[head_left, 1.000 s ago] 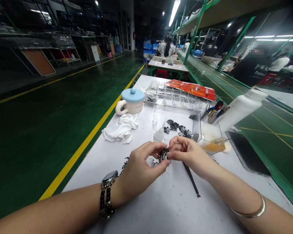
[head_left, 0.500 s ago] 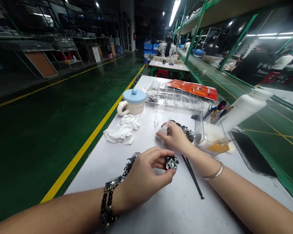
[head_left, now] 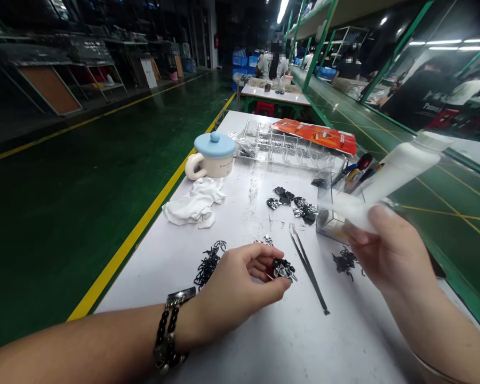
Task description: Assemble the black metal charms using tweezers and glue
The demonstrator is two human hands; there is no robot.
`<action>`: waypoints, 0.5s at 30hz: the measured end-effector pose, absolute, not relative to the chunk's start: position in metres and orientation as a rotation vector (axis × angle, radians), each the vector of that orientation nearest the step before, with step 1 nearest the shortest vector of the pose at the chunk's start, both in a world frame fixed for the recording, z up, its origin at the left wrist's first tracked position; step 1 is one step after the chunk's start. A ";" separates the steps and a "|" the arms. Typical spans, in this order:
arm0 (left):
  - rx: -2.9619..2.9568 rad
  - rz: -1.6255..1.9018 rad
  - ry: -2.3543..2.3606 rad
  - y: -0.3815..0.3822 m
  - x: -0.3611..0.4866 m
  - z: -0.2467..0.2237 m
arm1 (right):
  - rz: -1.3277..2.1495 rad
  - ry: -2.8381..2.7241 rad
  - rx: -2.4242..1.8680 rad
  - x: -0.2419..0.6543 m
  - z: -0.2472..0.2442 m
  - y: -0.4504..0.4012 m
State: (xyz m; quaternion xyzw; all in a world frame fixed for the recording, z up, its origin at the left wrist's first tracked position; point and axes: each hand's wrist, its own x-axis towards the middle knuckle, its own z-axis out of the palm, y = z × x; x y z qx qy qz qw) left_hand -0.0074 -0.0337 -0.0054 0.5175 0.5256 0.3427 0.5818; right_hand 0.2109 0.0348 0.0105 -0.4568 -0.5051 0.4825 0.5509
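My left hand [head_left: 236, 288] is closed, its thumb and fingers pinching a small black-and-silver metal part [head_left: 284, 270]. At the right, my right hand [head_left: 396, 250] grips a small white bottle with a pointed nozzle [head_left: 356, 212], blurred by motion, in front of the clear plastic holder [head_left: 328, 230]. Between the hands lie black tweezers [head_left: 310, 269], tips pointing away. Small silver pieces [head_left: 265, 241] show just behind my left fingers. A pile of black curved pieces [head_left: 208, 266] is left of that hand, and a second dark pile [head_left: 344, 262] is near my right wrist.
Several black-and-silver parts [head_left: 304, 209] lie mid-table. Behind them stands a clear compartment tray [head_left: 278, 154] with an orange packet [head_left: 316, 136] on it. A lidded mug [head_left: 215, 160] and white cloth [head_left: 194, 205] are at left. A large white bottle [head_left: 408, 165] leans at right.
My right hand has swung right and nearer with the white bottle, uncovering the parts mid-table and the tweezers' tips. My left hand keeps its hold on the small part.
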 end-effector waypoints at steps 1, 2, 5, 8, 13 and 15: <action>1.210 0.778 1.230 -0.034 -0.007 -0.006 | 1.148 -1.156 -1.056 0.211 0.011 0.032; 1.207 0.751 1.229 -0.034 -0.007 -0.006 | 1.160 -1.119 -1.034 0.210 0.011 0.029; 1.197 0.673 1.220 -0.034 -0.006 -0.007 | 1.137 -1.083 -1.001 0.201 0.014 0.015; 1.200 0.650 1.199 -0.035 -0.005 -0.008 | 1.019 -1.244 -0.967 0.190 0.015 -0.001; 1.214 0.630 1.188 -0.035 -0.003 -0.010 | 0.957 -1.369 -0.949 0.186 0.010 -0.012; 1.211 0.627 1.188 -0.034 -0.002 -0.010 | 0.946 -1.388 -0.977 0.189 0.008 -0.012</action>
